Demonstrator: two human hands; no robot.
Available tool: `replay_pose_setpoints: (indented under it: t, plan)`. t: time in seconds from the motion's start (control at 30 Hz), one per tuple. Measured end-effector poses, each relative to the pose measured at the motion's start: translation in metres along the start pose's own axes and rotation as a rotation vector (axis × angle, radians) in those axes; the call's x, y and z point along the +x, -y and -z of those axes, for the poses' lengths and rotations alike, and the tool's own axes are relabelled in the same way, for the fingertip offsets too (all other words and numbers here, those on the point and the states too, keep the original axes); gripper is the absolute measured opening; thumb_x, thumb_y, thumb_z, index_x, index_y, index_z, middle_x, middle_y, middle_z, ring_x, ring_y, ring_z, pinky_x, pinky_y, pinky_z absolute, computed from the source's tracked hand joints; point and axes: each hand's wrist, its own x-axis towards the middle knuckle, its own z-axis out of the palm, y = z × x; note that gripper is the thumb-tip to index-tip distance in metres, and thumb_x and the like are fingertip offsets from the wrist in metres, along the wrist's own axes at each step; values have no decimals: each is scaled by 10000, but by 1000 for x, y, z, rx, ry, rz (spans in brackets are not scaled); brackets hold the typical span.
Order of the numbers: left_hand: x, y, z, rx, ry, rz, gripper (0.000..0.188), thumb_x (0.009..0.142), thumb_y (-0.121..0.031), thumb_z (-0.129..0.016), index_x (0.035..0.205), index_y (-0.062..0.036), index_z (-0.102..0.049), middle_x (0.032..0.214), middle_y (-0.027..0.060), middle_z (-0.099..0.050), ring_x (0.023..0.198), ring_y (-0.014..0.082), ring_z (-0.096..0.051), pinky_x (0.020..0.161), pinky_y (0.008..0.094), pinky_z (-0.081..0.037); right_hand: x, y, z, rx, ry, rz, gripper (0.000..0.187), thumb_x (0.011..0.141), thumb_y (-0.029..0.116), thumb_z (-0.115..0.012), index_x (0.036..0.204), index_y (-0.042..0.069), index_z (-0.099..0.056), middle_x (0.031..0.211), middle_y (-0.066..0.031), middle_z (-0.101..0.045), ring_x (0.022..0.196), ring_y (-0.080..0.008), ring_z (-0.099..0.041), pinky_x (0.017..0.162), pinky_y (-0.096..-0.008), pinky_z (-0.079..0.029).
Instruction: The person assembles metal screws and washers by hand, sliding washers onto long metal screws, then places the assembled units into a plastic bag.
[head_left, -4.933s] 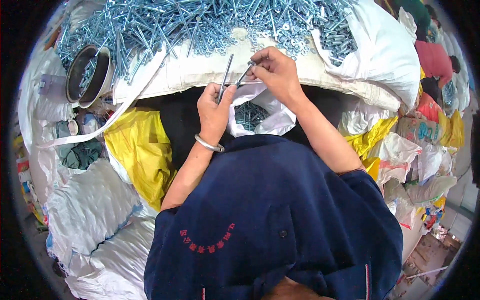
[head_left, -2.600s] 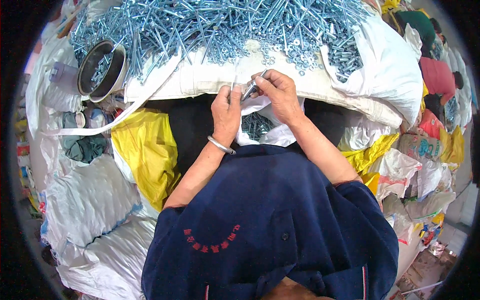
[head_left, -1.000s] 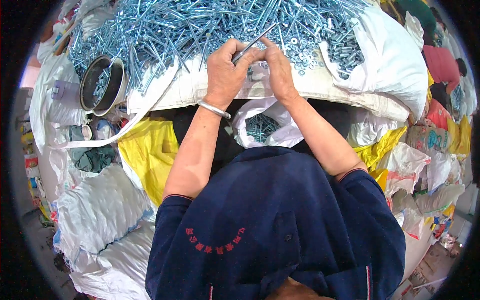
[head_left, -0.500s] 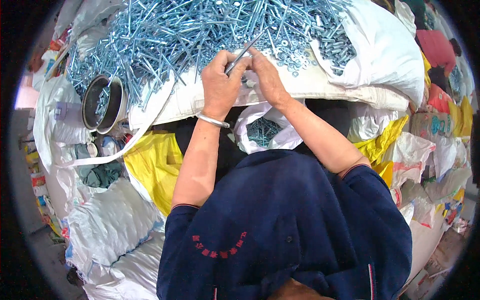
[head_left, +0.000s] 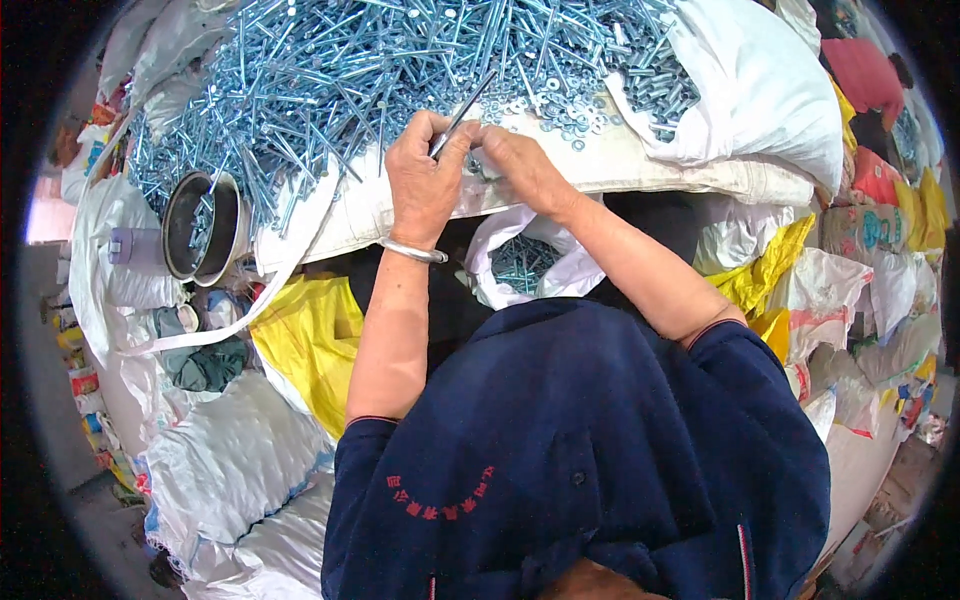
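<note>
My left hand (head_left: 425, 185), with a metal bangle (head_left: 413, 251) at the wrist, pinches a long thin steel bolt (head_left: 470, 105) that slants up to the right. Close beside it is my right hand (head_left: 528, 172), its bent fingertips meeting the left fingers near the bolt. Whether the right fingers pinch a small part is hidden. Both hands are over the front edge of a white cloth-covered surface (head_left: 660, 180). Beyond them spreads a big heap of long bolts (head_left: 400, 60), with loose washers (head_left: 570, 112) at its near right side.
Short metal sleeves (head_left: 660, 90) lie by a white sack (head_left: 765, 90) on the right. A metal pot (head_left: 240, 225) with a few bolts stands at the left. Below my hands, an open white bag (head_left: 485, 270) holds more metal pieces. Yellow bags (head_left: 310, 340) and white sacks (head_left: 235, 450) surround me.
Both hands have shifted slightly down and left, partly with the whole view. The right fingers have drawn lower along the bolt, away from its upper part.
</note>
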Motion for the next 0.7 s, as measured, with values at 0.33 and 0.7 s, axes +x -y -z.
replay_pose_setpoints:
  t: [0.33, 0.7]
  plan:
    - [-2, 4, 3, -7, 6, 24, 241, 830, -166, -748, 764, -18, -570, 632, 32, -544, 578, 105, -473, 526, 285, -386, -3, 16, 0, -65, 215, 3, 227, 912, 212, -589, 968, -5, -621, 861, -151, -600, 847, -292, -613, 771, -377, -473]
    - [-34, -10, 12, -813, 184, 577, 231, 944, -244, -630, 928, -13, -627, 622, -72, -444, 513, 9, -352, 466, 187, -251, -46, 41, 9, 905, 558, -666, 329, 963, 310, -568, 980, -9, -646, 770, -88, -651, 682, -178, -647, 631, -287, -484]
